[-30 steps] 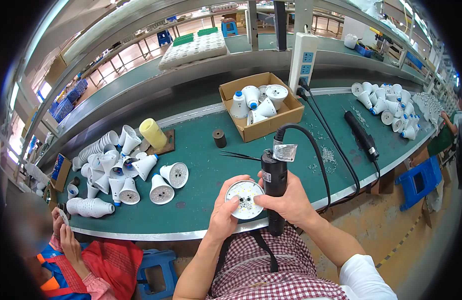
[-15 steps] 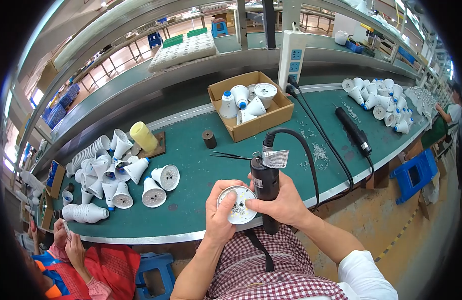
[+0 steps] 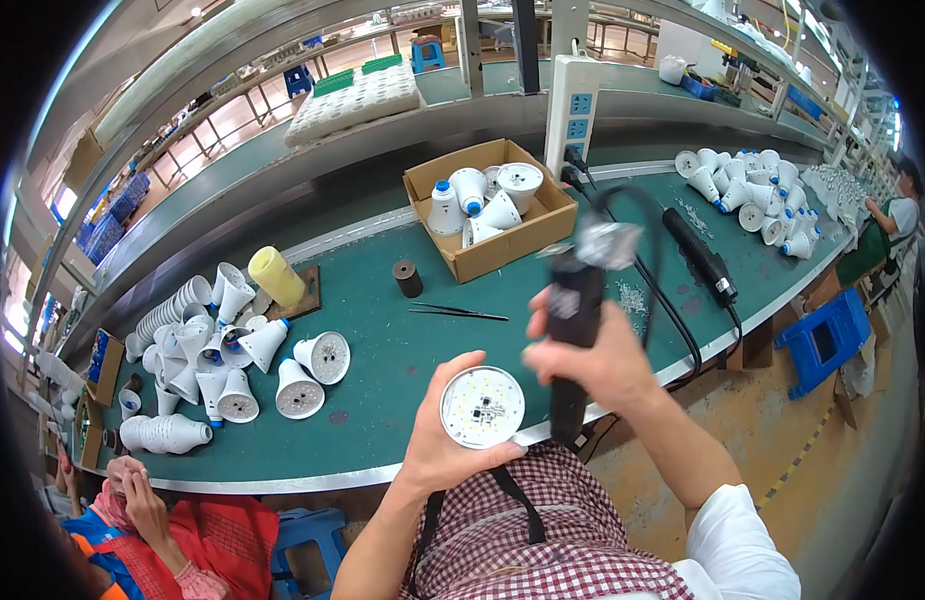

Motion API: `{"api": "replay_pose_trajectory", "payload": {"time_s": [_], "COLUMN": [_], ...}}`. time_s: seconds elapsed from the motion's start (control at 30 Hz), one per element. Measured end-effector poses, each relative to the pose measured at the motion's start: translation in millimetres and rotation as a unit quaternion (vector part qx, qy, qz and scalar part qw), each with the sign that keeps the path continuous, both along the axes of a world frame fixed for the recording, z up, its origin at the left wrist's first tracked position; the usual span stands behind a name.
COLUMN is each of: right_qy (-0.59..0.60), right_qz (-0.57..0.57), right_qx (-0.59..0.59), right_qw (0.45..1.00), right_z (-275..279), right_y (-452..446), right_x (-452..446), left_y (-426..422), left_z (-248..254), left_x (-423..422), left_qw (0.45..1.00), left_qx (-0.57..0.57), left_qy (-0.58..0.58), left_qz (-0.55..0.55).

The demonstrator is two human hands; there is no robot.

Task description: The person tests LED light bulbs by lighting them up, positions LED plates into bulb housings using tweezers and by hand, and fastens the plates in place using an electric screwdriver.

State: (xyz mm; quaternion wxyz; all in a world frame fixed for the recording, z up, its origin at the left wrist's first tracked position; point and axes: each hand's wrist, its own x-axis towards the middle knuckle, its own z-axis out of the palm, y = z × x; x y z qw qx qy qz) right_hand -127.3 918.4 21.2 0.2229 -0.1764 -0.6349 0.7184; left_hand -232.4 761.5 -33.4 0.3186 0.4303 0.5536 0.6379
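Note:
Near the front edge of the bench my left hand point(image 3: 434, 440) grips a white LED bulb point(image 3: 482, 407), its round circuit board facing up. To the right, my right hand point(image 3: 607, 360) is wrapped round a black electric screwdriver point(image 3: 574, 315), blurred by motion and held upright, apart from the bulb. Its cord loops up behind it. Tweezers point(image 3: 458, 312) lie on the green bench top beyond my hands, near a dark cylinder point(image 3: 407, 279). Two bulb bodies point(image 3: 300, 390) rest to the left of my left hand.
A cardboard box point(image 3: 502, 255) of bulbs stands behind. Bulb bodies pile up at left and far right point(image 3: 752, 190). A second black screwdriver point(image 3: 698, 255) lies on the right beside cords. A yellow object point(image 3: 277, 277) stands at left. A co-worker's hands point(image 3: 137, 495) are at lower left.
My right hand has left the bulb's face and moved right and up with the screwdriver. The bulb now sits in my left hand alone, its board uncovered.

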Motion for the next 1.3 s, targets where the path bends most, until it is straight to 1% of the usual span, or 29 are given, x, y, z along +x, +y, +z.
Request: {"api": "replay_pose_trajectory", "payload": {"time_s": [0.07,0.1,0.17,0.2,0.27,0.4,0.47,0.5,0.57,0.63,0.7,0.77,0.97,1.1,1.17,1.2,1.27,1.3], "right_qy": [0.095,0.155,0.207,0.226,0.268,0.303,0.318,0.333,0.355,0.375,0.373,0.344,0.304,0.286,0.258,0.251,0.243,0.236], "right_qz": [-0.057,-0.087,-0.135,-0.149,-0.165,-0.197,-0.205,-0.212,-0.249,-0.295,-0.322,-0.323,-0.324,-0.32,-0.342,-0.344,-0.345,-0.347], "right_qx": [-0.043,-0.047,-0.047,-0.042,-0.045,-0.036,-0.037,-0.036,0.005,0.063,0.109,0.138,0.173,0.209,0.266,0.279,0.281,0.282], "right_qw": [0.993,0.983,0.968,0.962,0.948,0.932,0.925,0.918,0.901,0.877,0.863,0.871,0.879,0.879,0.863,0.86,0.862,0.862], "right_z": [5,10,15,18,20,22,24,26,28,31,26,19,-1,-12,-21,-26,-29,-30], "right_y": [15,20,29,31,36,46,53,59,76,94,112,126,146,157,166,170,172,172], "right_x": [6,9,15,18,22,31,33,36,35,28,20,11,-17,-34,-42,-44,-48,-49], "left_y": [0,0,1,3,6,2,2,3,1,-1,0,2,1,1,1,1,1,2], "left_z": [-10,-11,-13,-14,-17,-26,-21,-21,-24,-21,-18,-15,-14,-14,-12,-11,-7,-5], "left_x": [-6,-7,-9,-9,-8,-11,-9,-9,-12,-12,-9,-6,-1,-1,1,2,1,1], "left_qw": [0.996,0.996,0.993,0.993,0.994,0.996,0.994,0.994,0.966,0.969,0.972,0.967,0.975,0.973,0.966,0.965,0.98,0.98], "left_qx": [0.025,0.024,0.049,0.05,0.077,0.066,0.09,0.096,0.104,0.085,0.067,0.058,0.011,-0.009,0.001,0.001,-0.018,-0.018], "left_qy": [0.066,0.065,0.096,0.095,0.049,0.029,-0.051,-0.054,-0.234,-0.229,-0.221,-0.247,-0.211,-0.218,-0.254,-0.254,-0.198,-0.198], "left_qz": [0.055,0.055,0.058,0.056,0.055,0.055,0.038,0.027,0.032,0.028,0.033,0.037,0.07,0.072,0.055,0.056,0.016,0.017]}}
